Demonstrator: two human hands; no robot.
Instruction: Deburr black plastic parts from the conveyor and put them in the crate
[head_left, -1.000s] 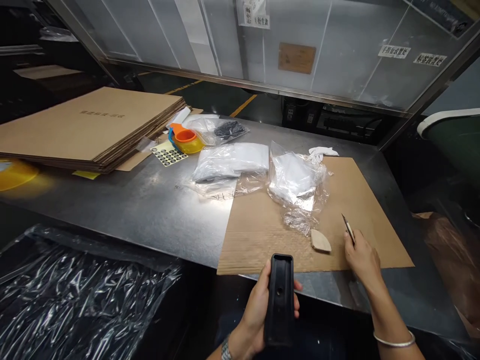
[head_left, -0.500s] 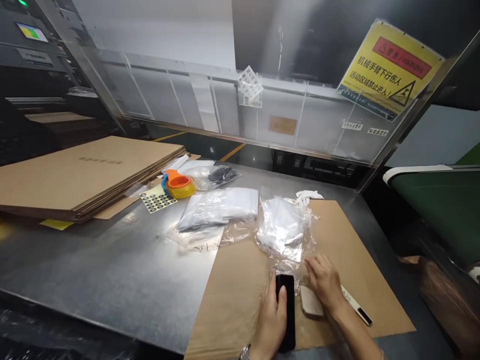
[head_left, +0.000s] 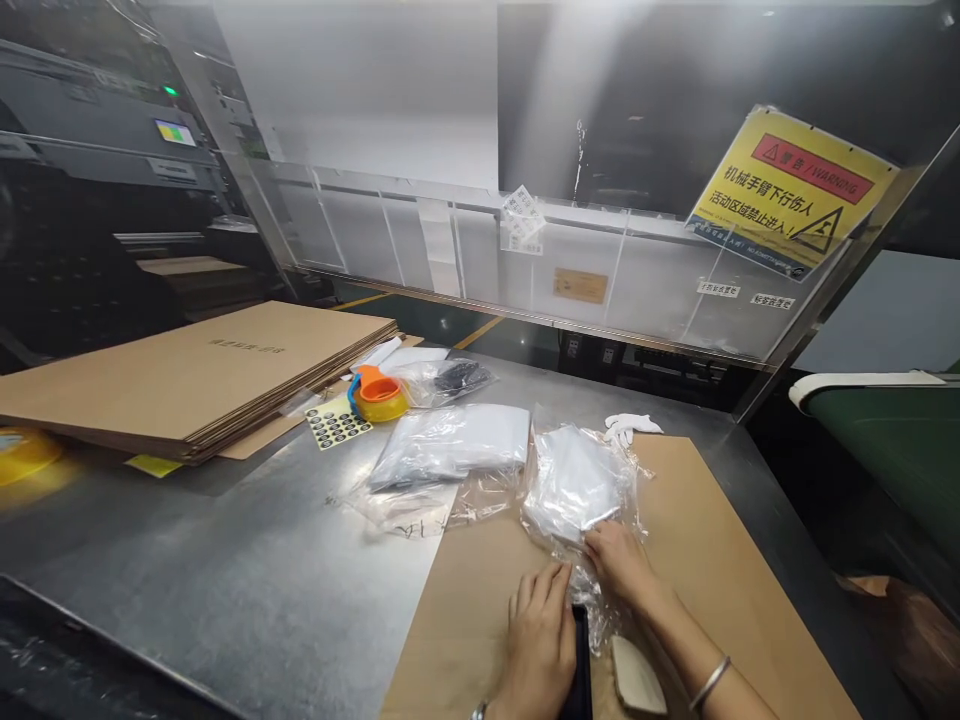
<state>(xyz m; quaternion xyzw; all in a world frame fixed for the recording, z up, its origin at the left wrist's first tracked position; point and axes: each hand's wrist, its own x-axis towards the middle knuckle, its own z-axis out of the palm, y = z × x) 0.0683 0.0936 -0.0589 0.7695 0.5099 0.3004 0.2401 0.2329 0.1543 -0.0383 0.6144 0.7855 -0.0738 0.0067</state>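
Note:
My left hand rests back-up over the left side of a black phone-like object, its fingers closed together near the crumpled end of a clear plastic bag. My right hand, fingers pinched, is at the lower edge of that clear bag, which has white sheets or pouches inside. Below my right wrist lies a beige rounded block. All of these lie on a flat brown cardboard sheet. A second clear bag with white contents is to the left.
Stacked cardboard fills the left back. Near it are an orange tape dispenser, a sticker sheet and a bag with a dark item. A white glove lies behind the cardboard sheet. A clear panel bears a yellow warning sign.
My right hand has moved up onto the bag's lower edge. My left hand has turned palm-down, closer to the bag's end. The camera view has shifted, and the black-tipped white strip is out of sight.

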